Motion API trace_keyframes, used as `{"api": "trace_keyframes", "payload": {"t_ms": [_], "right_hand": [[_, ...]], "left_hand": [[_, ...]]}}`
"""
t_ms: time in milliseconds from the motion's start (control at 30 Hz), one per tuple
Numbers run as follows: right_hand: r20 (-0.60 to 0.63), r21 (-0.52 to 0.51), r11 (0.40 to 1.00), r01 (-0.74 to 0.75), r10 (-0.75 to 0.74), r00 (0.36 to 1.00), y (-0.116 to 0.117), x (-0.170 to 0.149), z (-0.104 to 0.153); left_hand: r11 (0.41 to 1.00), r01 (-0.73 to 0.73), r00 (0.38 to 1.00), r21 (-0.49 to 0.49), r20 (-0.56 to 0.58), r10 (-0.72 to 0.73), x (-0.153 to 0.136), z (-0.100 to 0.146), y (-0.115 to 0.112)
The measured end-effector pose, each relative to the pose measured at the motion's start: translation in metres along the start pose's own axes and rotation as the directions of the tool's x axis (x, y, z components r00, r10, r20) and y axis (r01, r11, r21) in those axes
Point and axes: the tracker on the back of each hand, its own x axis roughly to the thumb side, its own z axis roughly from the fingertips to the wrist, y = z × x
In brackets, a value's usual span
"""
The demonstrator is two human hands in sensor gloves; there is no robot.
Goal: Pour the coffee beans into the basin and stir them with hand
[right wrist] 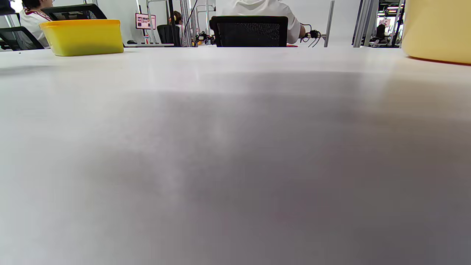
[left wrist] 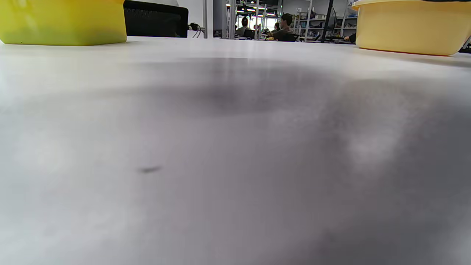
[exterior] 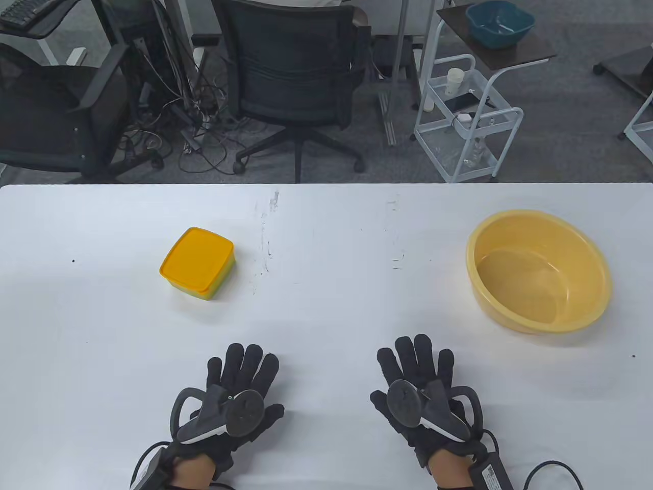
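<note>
No legible text, label, brand, number or sign anywhere in these three views.

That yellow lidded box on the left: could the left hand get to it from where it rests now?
Probably yes. The left hand lies flat on the table, fingers straight, and only bare tabletop lies between it and the yellow lidded box ahead of it.
</note>
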Motion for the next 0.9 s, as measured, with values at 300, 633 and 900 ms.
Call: {"api": "trace_keyframes", "payload": {"t_ms": [300,633,900], "right_hand": [[0.014,-0.009,1.0,-0.014,0.014,1.0,-0.002,0.006,0.0],[0.004,-0.019,1.0,-0.013,0.013,1.0,-0.004,0.009,0.0],[0.029,0.004,1.0,-0.013,0.013,1.0,-0.005,0.02,-0.004]], "left_hand": [[1.0,-0.021,1.0,-0.02,-0.017,0.021,-0.007,-0.001,-0.001],[0.999,-0.018,1.0,-0.029,-0.017,0.018,-0.009,-0.002,-0.003],[0.994,-0.104,0.987,-0.037,-0.129,0.099,-0.015,-0.012,0.007]]}}
